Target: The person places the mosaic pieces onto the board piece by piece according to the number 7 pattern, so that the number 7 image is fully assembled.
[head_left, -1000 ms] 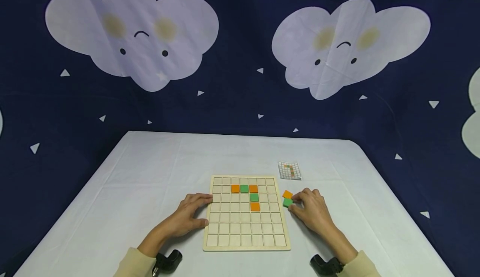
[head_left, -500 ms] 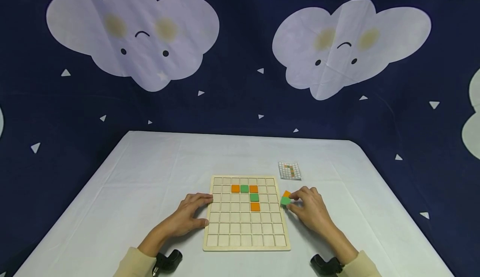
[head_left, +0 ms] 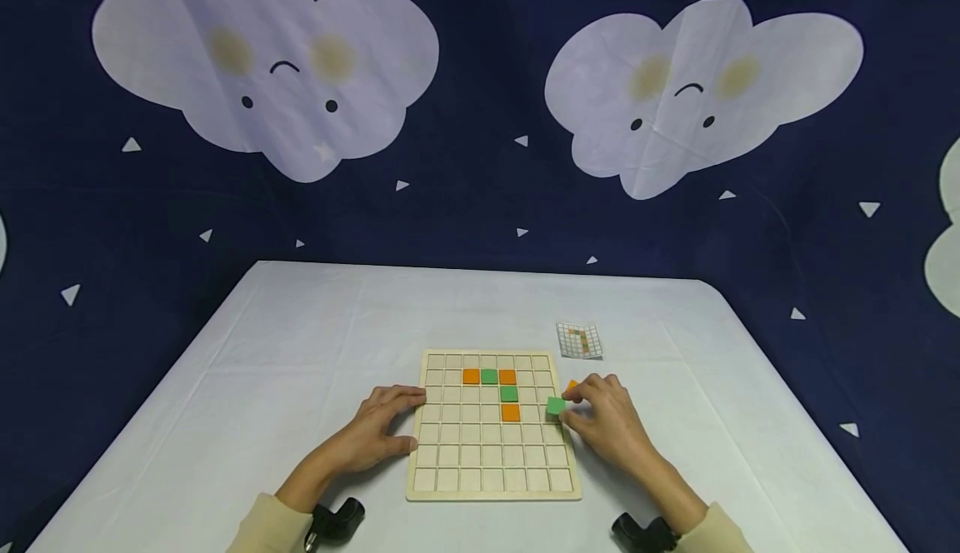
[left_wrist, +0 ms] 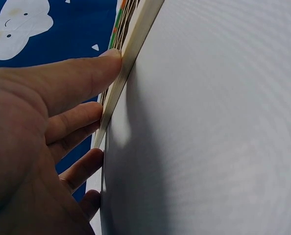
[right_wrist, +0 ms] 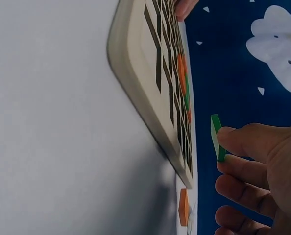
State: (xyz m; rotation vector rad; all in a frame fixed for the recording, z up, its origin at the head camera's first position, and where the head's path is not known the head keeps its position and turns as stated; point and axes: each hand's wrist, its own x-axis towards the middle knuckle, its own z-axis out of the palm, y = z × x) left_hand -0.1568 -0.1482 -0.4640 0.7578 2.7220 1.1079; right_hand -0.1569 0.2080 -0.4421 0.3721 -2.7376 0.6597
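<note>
Green tile (head_left: 556, 406) in right hand (head_left: 607, 424) half hides orange tile (head_left: 572, 386).

A dark blue cloth backdrop (head_left: 480, 211) hangs behind, printed with big pale clouds (head_left: 262, 66) with small faces and scattered white triangles (head_left: 867, 208). In front stands a table (head_left: 285, 345) under a smooth white cover, evenly lit.

A small pattern card (head_left: 579, 341) lies on my white table (head_left: 300, 345), just beyond the far right corner of the wooden grid board (head_left: 492, 470). Behind the table hangs a navy cloud-printed backdrop (head_left: 480, 203).
</note>
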